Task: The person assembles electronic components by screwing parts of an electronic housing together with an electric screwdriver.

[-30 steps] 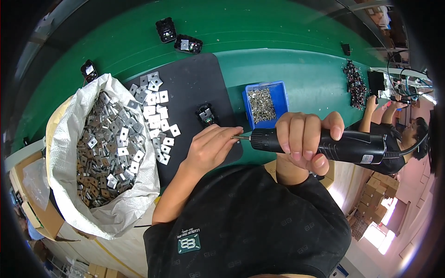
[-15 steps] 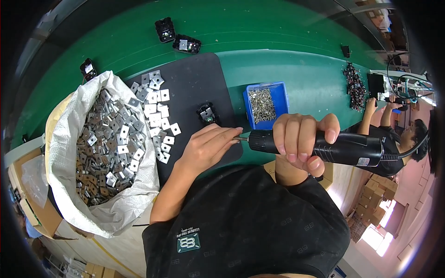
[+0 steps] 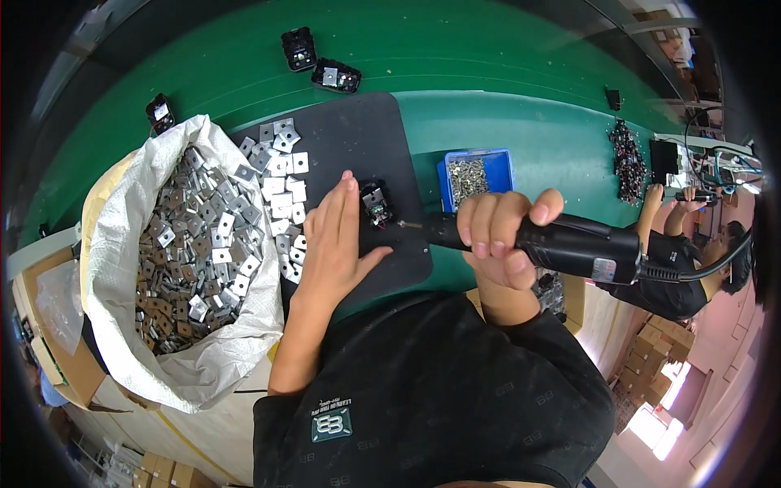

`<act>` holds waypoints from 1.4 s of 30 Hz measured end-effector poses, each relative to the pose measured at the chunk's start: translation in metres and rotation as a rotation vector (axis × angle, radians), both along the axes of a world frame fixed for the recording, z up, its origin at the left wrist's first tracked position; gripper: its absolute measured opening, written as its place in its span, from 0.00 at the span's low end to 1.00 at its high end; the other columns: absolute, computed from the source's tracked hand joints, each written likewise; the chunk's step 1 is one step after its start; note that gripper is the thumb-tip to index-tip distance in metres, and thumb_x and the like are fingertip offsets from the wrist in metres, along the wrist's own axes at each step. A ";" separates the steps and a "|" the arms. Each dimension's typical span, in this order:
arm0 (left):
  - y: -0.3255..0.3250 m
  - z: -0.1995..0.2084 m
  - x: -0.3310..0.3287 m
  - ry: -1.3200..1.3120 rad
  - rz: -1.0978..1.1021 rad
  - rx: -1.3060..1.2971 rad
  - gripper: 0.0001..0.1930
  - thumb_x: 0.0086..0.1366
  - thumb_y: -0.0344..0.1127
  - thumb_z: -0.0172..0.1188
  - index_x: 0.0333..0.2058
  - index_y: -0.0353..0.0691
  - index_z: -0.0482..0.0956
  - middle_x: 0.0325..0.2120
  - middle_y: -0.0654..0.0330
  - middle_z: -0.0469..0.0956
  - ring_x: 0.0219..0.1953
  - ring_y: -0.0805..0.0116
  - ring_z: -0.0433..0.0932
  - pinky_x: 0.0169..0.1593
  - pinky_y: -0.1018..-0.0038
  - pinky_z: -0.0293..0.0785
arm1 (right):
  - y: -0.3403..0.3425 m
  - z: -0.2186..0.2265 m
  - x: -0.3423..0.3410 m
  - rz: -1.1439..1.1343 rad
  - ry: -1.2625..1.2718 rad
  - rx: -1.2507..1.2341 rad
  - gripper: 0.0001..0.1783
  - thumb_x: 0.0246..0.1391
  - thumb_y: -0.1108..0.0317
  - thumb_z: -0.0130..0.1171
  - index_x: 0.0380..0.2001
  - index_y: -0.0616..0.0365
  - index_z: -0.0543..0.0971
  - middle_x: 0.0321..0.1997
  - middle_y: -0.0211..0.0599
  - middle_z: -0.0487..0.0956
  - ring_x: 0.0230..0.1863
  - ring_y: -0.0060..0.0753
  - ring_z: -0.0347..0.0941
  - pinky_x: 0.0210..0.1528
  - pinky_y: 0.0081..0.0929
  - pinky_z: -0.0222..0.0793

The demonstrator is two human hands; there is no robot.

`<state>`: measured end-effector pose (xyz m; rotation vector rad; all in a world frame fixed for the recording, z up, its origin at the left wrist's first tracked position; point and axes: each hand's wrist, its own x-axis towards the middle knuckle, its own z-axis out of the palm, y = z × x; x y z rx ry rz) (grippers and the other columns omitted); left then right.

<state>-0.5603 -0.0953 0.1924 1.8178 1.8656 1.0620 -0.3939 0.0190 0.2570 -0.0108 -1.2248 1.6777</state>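
Note:
A black corded electric screwdriver (image 3: 582, 248) lies in the grip of my right hand (image 3: 506, 236), its bit pointing left over the dark mat. At the bit's tip there seems to be a small screw (image 3: 402, 223). Just left of that tip rests a small black housing (image 3: 376, 203) with a metal plate and wires inside. My left hand (image 3: 332, 240) is open beside the housing, fingers stretched out and thumb apart, with nothing in it. Loose square metal plates (image 3: 285, 203) with holes lie to the left of this hand.
A white woven sack (image 3: 122, 325) full of metal plates stands at the left. Beyond the mat (image 3: 358, 122) sits a blue bin (image 3: 502, 175) of screws. More black housings (image 3: 298, 50) lie on the green surface. A dark heap of parts (image 3: 628, 163) and another person (image 3: 671, 256) are at the right.
My left hand has moved away from the screwdriver bit to the left, its fingers opening beside the housing. The screwdriver has shifted slightly left and its bit now shows near the housing.

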 end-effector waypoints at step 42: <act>0.030 -0.006 0.004 0.009 0.073 -0.064 0.38 0.37 0.36 0.72 0.52 0.39 0.71 0.46 0.55 0.75 0.42 0.59 0.74 0.48 0.65 0.59 | 0.023 -0.032 -0.028 -0.003 -0.035 0.243 0.33 0.42 0.87 0.57 0.53 0.58 0.62 0.23 0.31 0.69 0.23 0.27 0.67 0.28 0.27 0.68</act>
